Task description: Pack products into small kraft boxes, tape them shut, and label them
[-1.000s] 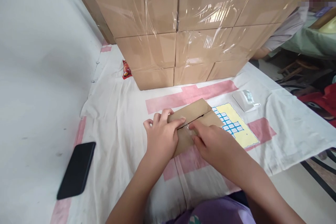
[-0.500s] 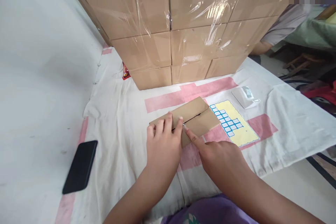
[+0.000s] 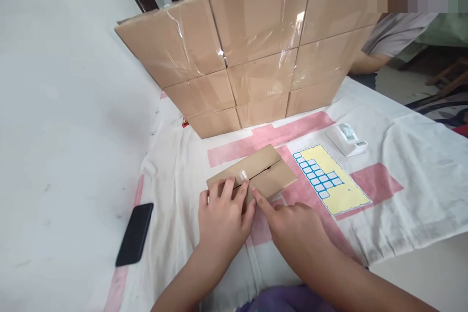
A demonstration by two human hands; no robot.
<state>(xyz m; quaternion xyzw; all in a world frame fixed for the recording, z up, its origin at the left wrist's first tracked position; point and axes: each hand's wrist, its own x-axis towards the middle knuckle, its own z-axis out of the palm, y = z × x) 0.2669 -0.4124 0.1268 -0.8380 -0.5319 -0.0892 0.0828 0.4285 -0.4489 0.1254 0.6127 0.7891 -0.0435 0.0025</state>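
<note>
Box [image 3: 265, 158], brown cardboard, lies on the pink-marked white cloth [image 3: 420, 122] before the person, its two flaps meeting along a dark seam. The left hand [image 3: 224, 214] rests palm down, fingers loosely spread across the near-left part, probably to keep the box still and the flaps level. The right hand [image 3: 294, 224] points its index finger to the near flap beside the seam; its other fingers curl under, and whether they hold anything cannot be told. A glossy patch of clear tape [image 3: 244, 174] shows beyond the left fingertips. Taking the box as the dial's centre: at three o'clock, a yellow sheet [image 3: 349, 201] of blue-edged squares; between two and three, a white tape dispenser [image 3: 346, 140], presumably kept within right-hand reach; at eight, a phone [image 3: 134, 234], apart from the work; at twelve, stacked boxes [image 3: 263, 70] under shiny film. No brand, label or writing is legible.
</note>
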